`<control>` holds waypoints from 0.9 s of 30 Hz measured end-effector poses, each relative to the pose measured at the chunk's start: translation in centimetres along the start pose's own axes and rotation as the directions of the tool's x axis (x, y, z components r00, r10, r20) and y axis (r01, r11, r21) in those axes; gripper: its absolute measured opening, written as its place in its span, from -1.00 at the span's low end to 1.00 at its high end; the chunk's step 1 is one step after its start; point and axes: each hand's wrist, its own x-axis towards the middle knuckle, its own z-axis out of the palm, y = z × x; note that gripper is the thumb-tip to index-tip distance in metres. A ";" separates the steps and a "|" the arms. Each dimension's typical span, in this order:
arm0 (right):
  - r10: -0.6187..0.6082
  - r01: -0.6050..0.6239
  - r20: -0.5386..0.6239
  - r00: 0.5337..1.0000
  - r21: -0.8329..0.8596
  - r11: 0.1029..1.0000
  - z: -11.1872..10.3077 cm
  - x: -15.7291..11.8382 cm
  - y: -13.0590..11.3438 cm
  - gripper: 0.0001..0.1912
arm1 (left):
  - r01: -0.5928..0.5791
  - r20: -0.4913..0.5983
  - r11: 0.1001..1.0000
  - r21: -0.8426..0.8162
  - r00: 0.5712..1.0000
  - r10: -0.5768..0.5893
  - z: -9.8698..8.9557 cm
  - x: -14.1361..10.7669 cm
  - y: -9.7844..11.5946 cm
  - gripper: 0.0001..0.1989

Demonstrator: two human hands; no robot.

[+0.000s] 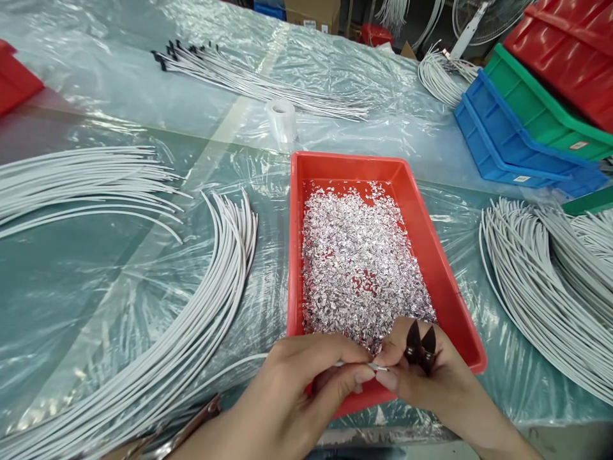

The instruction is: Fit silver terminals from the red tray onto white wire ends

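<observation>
My left hand [311, 383] pinches a white cable [239, 364] near its end between thumb and fingers. The cable's bare silvery tip [380, 367] sticks out to the right, where the thumb and fingertips of my right hand [421, 370] close on it. Tucked in the same right hand is a small pair of wire cutters [420, 348]; the dark jaws point up, spread apart, and the handles are hidden by the palm. Both hands are above the near edge of a red tray [299, 255], which holds a layer of small silvery foil scraps [359, 236].
White cable bundles lie left [211, 281], far left [86, 185] and right [517, 255]. Behind the tray stands a clear tape roll [281, 121]; beyond it lie cables with black ends [249, 80]. Blue bins [507, 147], a green bin [541, 102] and red bins [565, 51] are stacked at right.
</observation>
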 end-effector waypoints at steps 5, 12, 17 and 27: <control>0.008 -0.009 0.012 1.000 0.006 1.000 -0.2 -0.1 0.2 -0.83 | 0.044 0.026 0.998 0.041 0.999 -0.045 0.1 -0.2 -0.2 -0.87; -0.002 0.000 0.029 1.000 0.062 0.998 0.0 0.1 -0.1 -0.82 | 0.053 0.135 0.997 0.053 0.989 -0.059 -0.1 -0.1 -0.2 -0.74; -0.005 0.003 0.023 1.000 0.062 0.998 0.0 0.0 -0.1 -0.86 | 0.069 0.156 0.996 0.057 0.985 -0.078 0.0 -0.3 -0.2 -0.74; 0.021 -0.033 0.069 0.997 0.170 0.985 -0.1 0.3 -0.2 -0.90 | 0.126 0.195 0.988 0.085 0.971 -0.140 -0.4 -0.4 0.4 -0.71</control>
